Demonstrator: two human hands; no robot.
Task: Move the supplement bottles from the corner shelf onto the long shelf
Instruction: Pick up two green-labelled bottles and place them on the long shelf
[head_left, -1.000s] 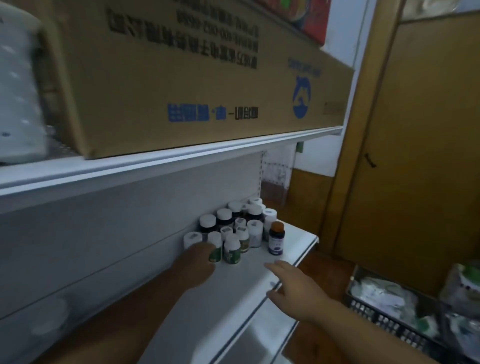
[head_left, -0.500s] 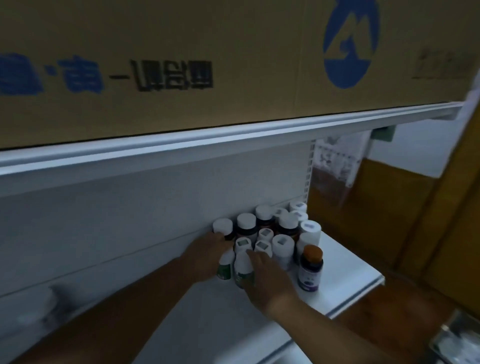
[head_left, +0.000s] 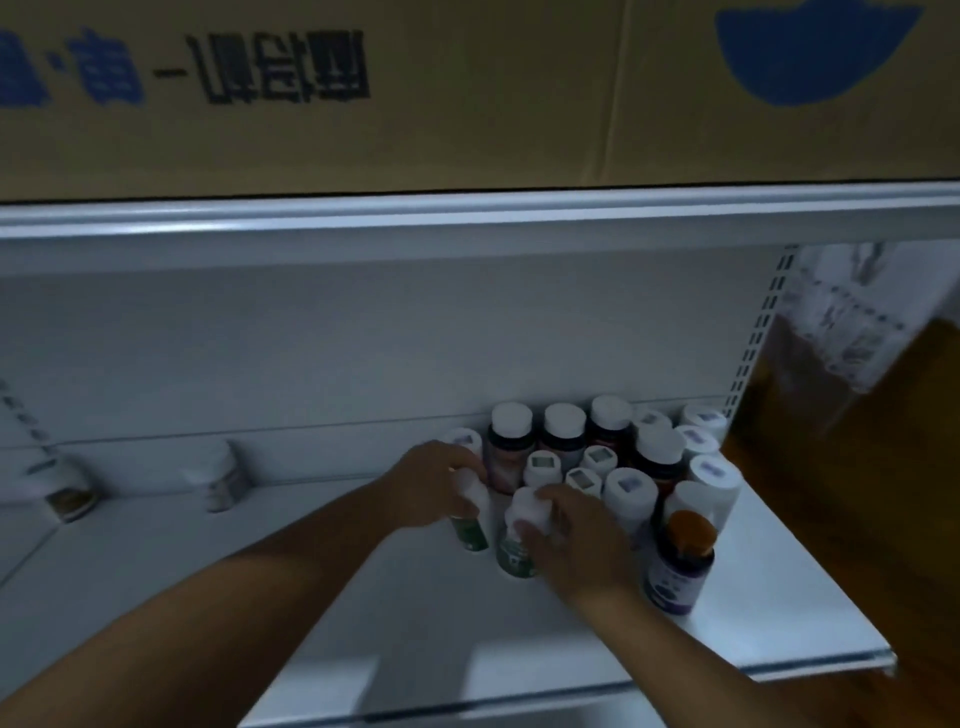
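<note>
The left hand (head_left: 436, 486) grips a small white-capped bottle with a green label (head_left: 469, 519); the right hand (head_left: 574, 535) curls round a second green-labelled white-capped bottle (head_left: 517, 540) just beside it. Both stand on the white shelf (head_left: 753, 618), fronting a tight cluster of white-capped supplement bottles (head_left: 613, 457). An orange-capped dark bottle (head_left: 680, 564) crowds the right wrist. A brown cardboard box (head_left: 467, 93) sits on the shelf above.
</note>
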